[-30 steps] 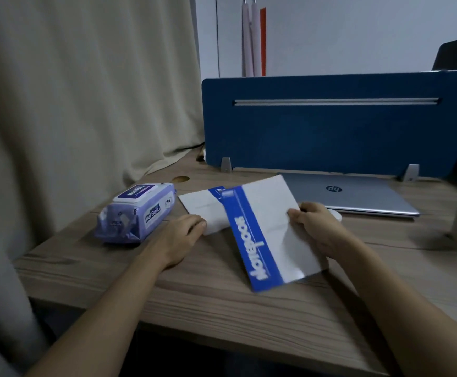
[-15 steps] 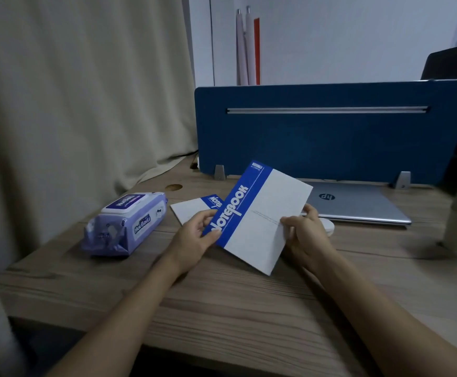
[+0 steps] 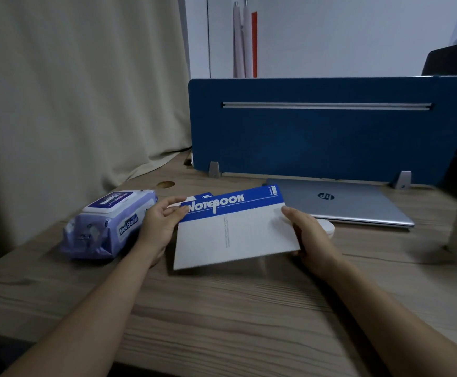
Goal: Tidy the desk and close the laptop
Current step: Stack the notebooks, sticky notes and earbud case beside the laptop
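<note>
The left hand [image 3: 159, 227] and right hand [image 3: 307, 235] pinch the notebook [image 3: 235, 229] by its side edges, thumbs on top. Tilted half a second ago, its blue band now runs level, above the desk's [image 3: 221, 308] middle. The laptop [image 3: 338, 202] lies closed at the back edge.

A beige curtain [image 3: 72, 91] hangs left of the blue divider panel [image 3: 317, 148].
</note>
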A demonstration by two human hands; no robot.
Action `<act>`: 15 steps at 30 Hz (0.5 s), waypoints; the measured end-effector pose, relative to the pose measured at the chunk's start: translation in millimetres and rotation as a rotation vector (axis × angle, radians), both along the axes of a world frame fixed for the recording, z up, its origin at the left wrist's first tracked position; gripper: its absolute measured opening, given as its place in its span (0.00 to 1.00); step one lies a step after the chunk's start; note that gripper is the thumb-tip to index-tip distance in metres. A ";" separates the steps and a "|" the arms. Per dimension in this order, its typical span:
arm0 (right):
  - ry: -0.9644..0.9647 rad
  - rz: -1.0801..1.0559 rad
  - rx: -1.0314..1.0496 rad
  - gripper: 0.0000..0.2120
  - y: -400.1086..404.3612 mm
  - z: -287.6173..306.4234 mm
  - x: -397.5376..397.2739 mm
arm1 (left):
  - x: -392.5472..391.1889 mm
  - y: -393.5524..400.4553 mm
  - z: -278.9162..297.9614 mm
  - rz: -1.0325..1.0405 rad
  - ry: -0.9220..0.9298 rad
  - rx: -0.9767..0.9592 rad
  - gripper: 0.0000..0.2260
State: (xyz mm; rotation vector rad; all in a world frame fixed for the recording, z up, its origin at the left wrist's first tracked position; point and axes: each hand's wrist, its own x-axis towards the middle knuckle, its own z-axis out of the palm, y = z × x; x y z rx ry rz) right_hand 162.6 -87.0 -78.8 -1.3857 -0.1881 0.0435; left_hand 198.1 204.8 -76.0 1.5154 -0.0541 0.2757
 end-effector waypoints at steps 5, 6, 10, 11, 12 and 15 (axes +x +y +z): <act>-0.042 -0.119 -0.085 0.12 10.8 -4.4 5.6 | 11.5 0.6 -5.1 -0.078 0.038 0.108 0.10; -0.046 -0.179 -0.076 0.11 13.4 -5.6 9.0 | 12.0 0.5 -5.2 -0.090 0.043 0.139 0.11; -0.110 -0.398 -0.117 0.09 28.0 -5.7 20.3 | 11.7 0.4 -4.6 -0.012 0.016 0.161 0.14; -0.120 -0.439 -0.122 0.09 31.3 -5.7 23.5 | 12.5 0.4 -4.7 0.023 0.009 0.174 0.15; -0.133 -0.483 -0.139 0.09 34.2 -6.4 27.0 | 12.9 0.4 -4.7 0.047 0.003 0.182 0.15; -0.153 -0.539 -0.212 0.10 43.1 -9.0 39.4 | 12.2 -0.5 -5.0 0.044 -0.008 0.178 0.14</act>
